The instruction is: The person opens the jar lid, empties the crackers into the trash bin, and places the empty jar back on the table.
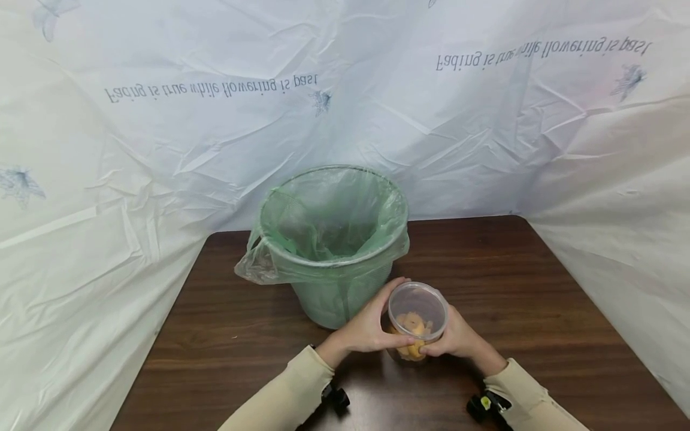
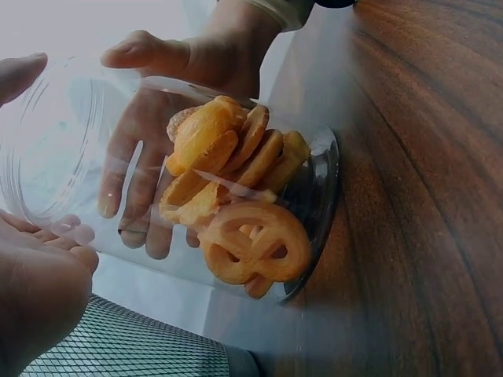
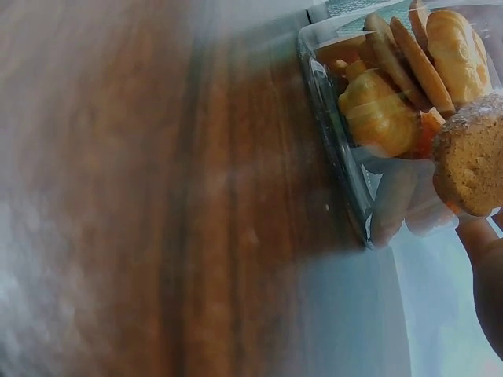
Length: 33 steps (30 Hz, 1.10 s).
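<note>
A clear plastic jar [image 1: 419,311] with a round rim holds several golden cookies [image 2: 236,188], one of them pretzel-shaped. My left hand [image 1: 372,326] grips the jar from the left, its thumb across the near side. From the other side my right hand [image 1: 457,336] holds it, with the thumb at the front and the fingers behind the wall. Through the clear wall, the left wrist view shows the right hand's fingers [image 2: 135,192]. The jar's base is close over the brown wooden table [image 2: 424,196]. A sugar-coated cookie [image 3: 470,157] shows in the right wrist view.
Just behind and left of the jar stands a mesh wastebasket [image 1: 323,299], lined with a thin green plastic bag [image 1: 269,266] folded over its rim. White printed sheeting [image 1: 215,143] hangs behind the table and along both sides.
</note>
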Each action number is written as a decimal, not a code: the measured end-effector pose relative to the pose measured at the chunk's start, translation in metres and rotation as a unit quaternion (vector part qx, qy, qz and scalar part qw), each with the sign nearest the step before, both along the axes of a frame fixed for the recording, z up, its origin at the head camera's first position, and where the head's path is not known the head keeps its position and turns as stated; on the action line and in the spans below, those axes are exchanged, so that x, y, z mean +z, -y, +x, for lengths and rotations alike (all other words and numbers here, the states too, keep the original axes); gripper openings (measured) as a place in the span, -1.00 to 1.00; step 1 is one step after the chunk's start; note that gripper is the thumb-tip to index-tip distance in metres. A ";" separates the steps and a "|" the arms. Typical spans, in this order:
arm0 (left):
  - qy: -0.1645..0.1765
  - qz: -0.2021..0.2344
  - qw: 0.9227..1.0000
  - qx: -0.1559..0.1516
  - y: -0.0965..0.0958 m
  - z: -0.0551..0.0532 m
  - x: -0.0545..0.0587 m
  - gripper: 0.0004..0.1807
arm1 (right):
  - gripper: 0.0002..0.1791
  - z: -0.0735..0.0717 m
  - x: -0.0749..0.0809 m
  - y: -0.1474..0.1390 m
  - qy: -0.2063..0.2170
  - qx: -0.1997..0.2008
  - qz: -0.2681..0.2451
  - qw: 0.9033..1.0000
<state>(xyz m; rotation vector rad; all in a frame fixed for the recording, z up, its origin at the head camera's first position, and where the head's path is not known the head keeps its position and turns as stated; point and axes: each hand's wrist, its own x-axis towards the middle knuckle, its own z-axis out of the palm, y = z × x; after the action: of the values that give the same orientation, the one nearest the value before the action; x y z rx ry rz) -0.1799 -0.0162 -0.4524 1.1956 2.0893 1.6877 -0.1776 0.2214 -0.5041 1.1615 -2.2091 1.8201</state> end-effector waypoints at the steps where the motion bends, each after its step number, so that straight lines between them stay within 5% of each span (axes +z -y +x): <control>1: -0.003 0.001 1.000 -0.003 0.000 0.000 0.000 0.10 | 0.23 0.000 0.000 0.000 0.001 -0.002 0.001 1.000; 11: -0.038 -0.023 0.999 -0.017 0.004 -0.005 0.003 0.07 | 0.24 0.000 0.000 0.000 -0.007 -0.008 -0.002 1.000; 33: -0.001 0.011 1.000 0.000 0.002 0.001 0.001 0.02 | 0.22 0.001 0.000 0.001 0.000 -0.009 0.001 1.000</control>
<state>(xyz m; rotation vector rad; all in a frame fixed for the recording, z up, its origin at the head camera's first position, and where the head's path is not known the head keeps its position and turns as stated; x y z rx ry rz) -0.1792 -0.0181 -0.4511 1.2043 2.0764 1.7143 -0.1766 0.2209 -0.5040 1.1371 -2.2143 1.8116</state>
